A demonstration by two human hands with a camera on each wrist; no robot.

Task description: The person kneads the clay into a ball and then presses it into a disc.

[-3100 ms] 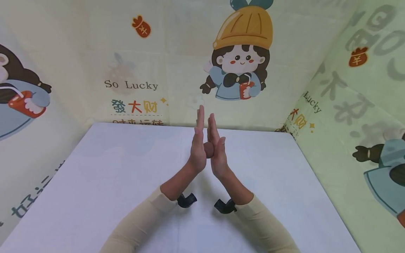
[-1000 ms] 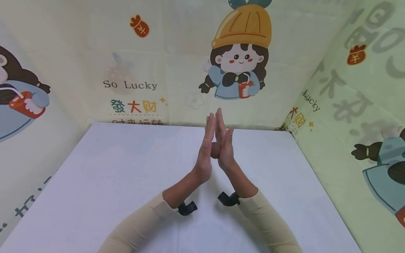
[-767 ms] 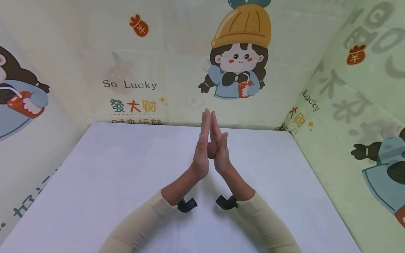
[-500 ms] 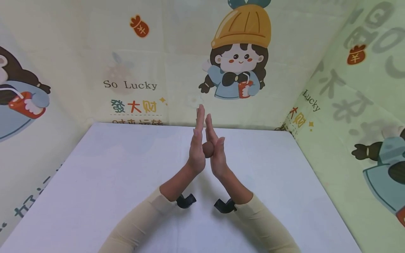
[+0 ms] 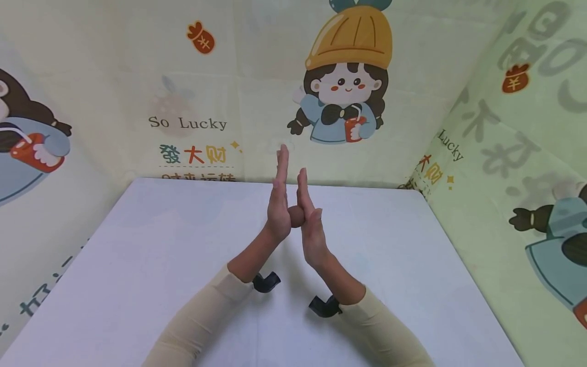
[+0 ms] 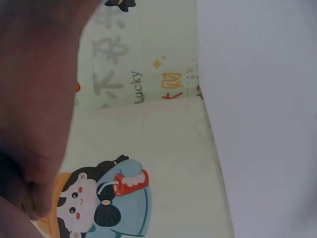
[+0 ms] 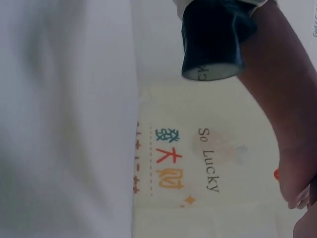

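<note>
A small brown ball (image 5: 296,216) sits between two facing palms above the table, in the middle of the head view. My left hand (image 5: 278,209) is upright with straight fingers, its palm against the ball's left side. From the right, the palm of my right hand (image 5: 314,235) presses on the ball, fingers also straight and pointing up. The left hand stands further forward than the right. In the left wrist view a dark, blurred hand (image 6: 37,94) fills the left edge, and the ball is hidden there.
Below the hands spreads a white table (image 5: 183,244). Behind it and along both sides hang printed sheets with cartoon figures (image 5: 348,102) and lettering. Each wrist carries a black camera mount, one at the left wrist (image 5: 267,282) and one at the right wrist (image 5: 324,307).
The palms have been sliding back and forth against each other with the ball between them. Since half a second ago, the left hand has slid forward, the right slightly back, and the ball left.
</note>
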